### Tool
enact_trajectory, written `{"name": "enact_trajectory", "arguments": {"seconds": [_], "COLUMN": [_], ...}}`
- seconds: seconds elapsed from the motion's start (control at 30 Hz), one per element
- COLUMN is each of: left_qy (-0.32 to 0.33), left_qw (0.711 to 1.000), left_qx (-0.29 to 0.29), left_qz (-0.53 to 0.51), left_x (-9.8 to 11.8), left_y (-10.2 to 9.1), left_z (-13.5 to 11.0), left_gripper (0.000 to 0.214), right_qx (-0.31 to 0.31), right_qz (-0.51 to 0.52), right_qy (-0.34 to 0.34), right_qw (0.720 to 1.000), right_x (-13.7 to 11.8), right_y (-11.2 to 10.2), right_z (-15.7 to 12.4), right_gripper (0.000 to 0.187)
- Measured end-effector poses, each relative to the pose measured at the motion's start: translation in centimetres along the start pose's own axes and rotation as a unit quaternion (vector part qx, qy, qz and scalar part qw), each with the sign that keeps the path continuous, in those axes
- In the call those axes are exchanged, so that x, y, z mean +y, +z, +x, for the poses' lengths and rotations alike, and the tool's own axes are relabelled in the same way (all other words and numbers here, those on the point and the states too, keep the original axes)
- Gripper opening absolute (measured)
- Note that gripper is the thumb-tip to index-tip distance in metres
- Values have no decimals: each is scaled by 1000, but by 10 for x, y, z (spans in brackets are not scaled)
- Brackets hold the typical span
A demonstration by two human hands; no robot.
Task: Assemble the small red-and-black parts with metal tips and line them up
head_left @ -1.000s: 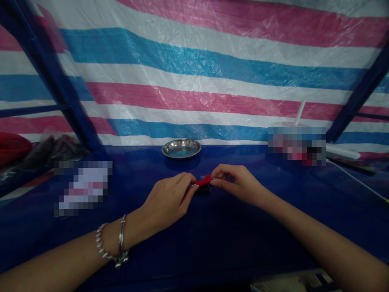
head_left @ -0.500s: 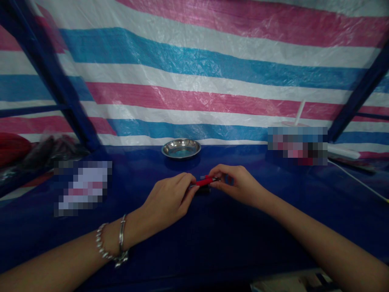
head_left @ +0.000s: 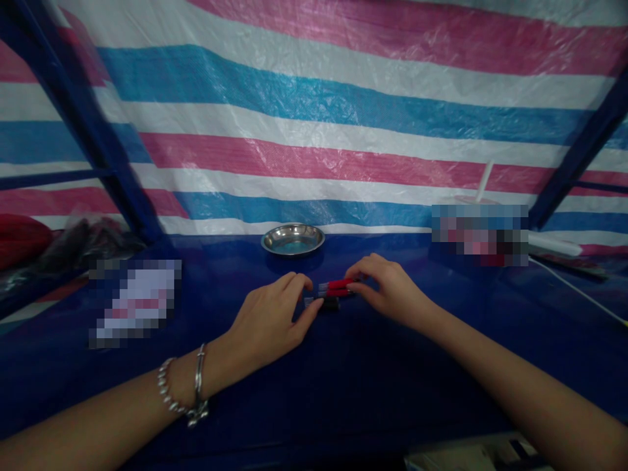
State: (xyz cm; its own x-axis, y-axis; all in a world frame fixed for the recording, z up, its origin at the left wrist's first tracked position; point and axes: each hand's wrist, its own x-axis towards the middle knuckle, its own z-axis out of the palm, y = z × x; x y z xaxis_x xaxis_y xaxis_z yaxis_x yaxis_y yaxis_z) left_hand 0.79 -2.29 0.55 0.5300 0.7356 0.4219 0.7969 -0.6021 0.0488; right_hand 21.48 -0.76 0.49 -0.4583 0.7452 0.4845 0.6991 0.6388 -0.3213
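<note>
Hands are meeting over small red plastic tubes (head_left: 337, 286).
Right hand (head_left: 387, 291) is pinching them with fingertips, suiting their smallness; left hand (head_left: 272, 320) is curling beside them, grip unclear.

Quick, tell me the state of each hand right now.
Left hand: fingers curled at the end of the dark piece; grip cannot be told.
Right hand: closed, pinching the red piece.
</note>
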Motion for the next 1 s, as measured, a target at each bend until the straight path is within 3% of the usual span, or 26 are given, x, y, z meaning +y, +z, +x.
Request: {"name": "enact_trajectory", "arguments": {"seconds": [0.23, 0.43, 0.67, 1.0], "left_qy": [25, 45, 55, 39], "left_qw": [999, 998, 998, 998], "left_qx": [-24, -24, -9, -56], "left_qz": [14, 22, -12, 3], "left_x": [0, -1, -2, -3], "left_y": [0, 2, 6, 5], "left_z": [0, -2, -3, -3], "left_gripper": [24, 30, 20, 17], "right_qx": [47, 12, -35, -84], "right_qz": [-67, -119, -173, -166], "right_qy": [84, 100, 132, 120], "right_qw": [993, 988, 976, 975], "right_x": [30, 43, 40, 38], "right_y": [0, 12, 20, 23], "right_z": [5, 8, 10, 8], "right_gripper": [14, 15, 18, 26]}}
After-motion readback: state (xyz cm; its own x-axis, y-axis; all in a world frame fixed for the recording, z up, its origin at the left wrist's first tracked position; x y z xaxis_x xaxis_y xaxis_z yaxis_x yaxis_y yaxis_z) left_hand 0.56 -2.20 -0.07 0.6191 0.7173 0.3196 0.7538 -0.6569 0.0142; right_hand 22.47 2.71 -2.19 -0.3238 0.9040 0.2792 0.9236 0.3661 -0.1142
